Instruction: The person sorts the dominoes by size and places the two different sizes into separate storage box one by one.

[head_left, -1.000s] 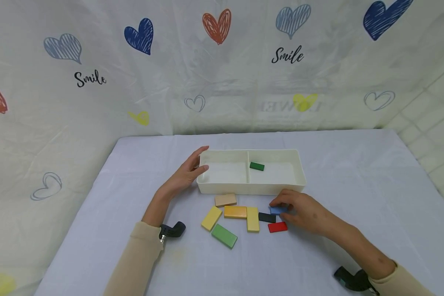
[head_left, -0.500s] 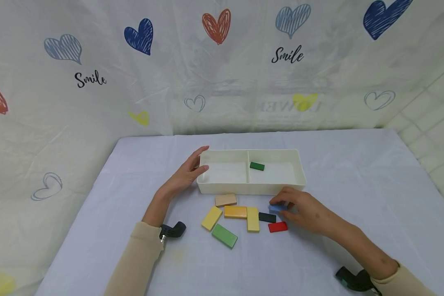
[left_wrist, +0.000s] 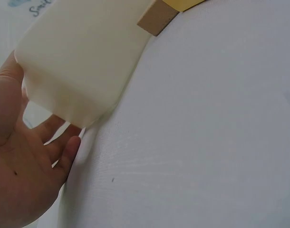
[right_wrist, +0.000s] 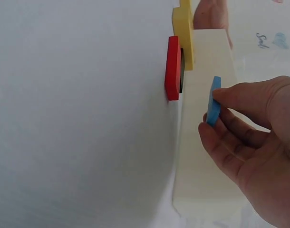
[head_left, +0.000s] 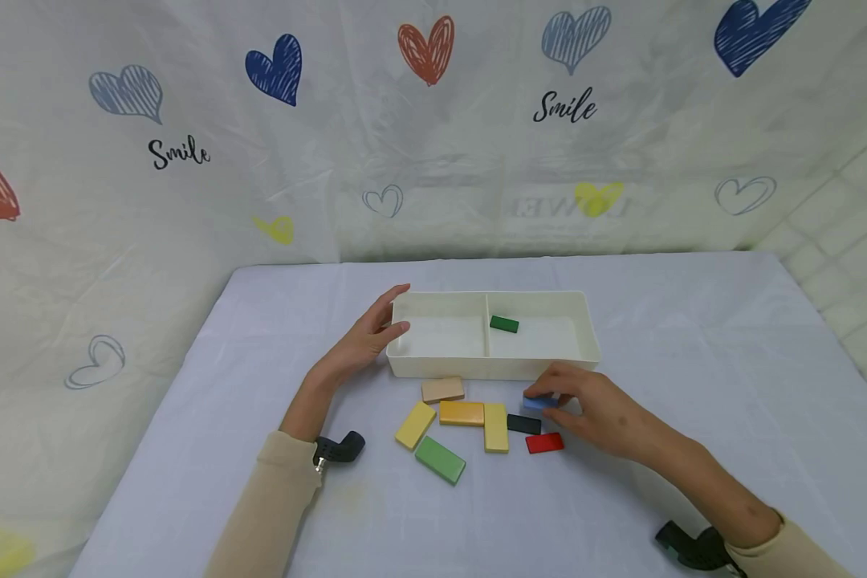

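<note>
My left hand [head_left: 361, 337] holds the left end of a white two-compartment box [head_left: 441, 368], thumb over the rim and fingers along the outer end wall. In the left wrist view, the fingertips lie against the box's end wall [left_wrist: 64, 97]. Between the thumb and fingers of my right hand [head_left: 592, 409] is a blue block [head_left: 540, 402], pinched by its edges just in front of the box. The right wrist view shows that blue block [right_wrist: 214, 101] raised in front of the box's side. A dark green block [head_left: 504, 323] lies in the right compartment, beside the divider.
In front of the box lie a tan block [head_left: 442, 390], an orange block [head_left: 461, 413], two yellow blocks [head_left: 496, 428], a light green block [head_left: 440, 460], a black block [head_left: 523, 424] and a red block [head_left: 545, 443]. A white cloth [head_left: 549, 514] covers the table.
My right hand has lifted the blue block off the cloth and shifted it slightly up toward the box. The left hand stays at the box end.
</note>
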`<state>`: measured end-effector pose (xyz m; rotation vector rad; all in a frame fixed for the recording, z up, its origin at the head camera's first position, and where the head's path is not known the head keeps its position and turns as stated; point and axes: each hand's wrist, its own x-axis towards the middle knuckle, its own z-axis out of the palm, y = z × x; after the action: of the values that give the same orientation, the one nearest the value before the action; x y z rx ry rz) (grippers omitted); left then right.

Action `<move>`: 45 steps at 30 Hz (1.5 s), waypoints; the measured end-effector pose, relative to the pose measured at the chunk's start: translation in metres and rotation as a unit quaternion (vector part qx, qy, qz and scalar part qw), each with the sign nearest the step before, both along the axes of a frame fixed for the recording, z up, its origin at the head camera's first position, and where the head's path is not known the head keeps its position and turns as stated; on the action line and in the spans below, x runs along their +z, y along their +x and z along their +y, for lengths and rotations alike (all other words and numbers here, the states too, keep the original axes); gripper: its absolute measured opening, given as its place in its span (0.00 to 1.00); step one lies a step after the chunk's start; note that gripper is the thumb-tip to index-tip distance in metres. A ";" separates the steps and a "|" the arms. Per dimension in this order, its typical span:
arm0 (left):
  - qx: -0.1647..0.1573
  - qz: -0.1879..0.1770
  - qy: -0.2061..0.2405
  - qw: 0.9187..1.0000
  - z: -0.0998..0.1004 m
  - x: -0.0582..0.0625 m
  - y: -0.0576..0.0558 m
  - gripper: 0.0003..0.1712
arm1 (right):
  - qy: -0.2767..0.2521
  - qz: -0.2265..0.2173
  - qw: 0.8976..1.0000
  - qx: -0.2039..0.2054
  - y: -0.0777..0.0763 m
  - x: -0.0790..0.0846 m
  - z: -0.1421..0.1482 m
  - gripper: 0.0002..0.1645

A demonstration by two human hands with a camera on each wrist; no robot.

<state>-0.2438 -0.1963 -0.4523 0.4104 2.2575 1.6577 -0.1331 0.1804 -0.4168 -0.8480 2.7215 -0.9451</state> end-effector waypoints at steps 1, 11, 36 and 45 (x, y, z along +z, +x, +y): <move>-0.002 0.001 0.001 1.000 0.001 0.000 0.000 0.37 | -0.002 0.002 1.000 0.000 0.000 0.001 0.000 0.21; -0.008 0.007 -0.002 1.000 0.003 0.001 0.000 0.38 | -0.045 0.043 0.998 -0.010 0.000 0.008 0.001 0.22; 0.002 0.006 -0.014 1.000 0.001 -0.001 0.001 0.38 | -0.120 0.149 0.981 -0.033 -0.012 0.014 0.004 0.23; 0.002 0.011 -0.017 1.000 0.001 -0.001 0.000 0.38 | -0.117 0.143 0.981 -0.061 -0.018 0.017 0.001 0.21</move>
<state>-0.2436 -0.1951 -0.4533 0.4180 2.2997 1.6222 -0.1513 0.1817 -0.3997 -0.9303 2.9744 -1.2792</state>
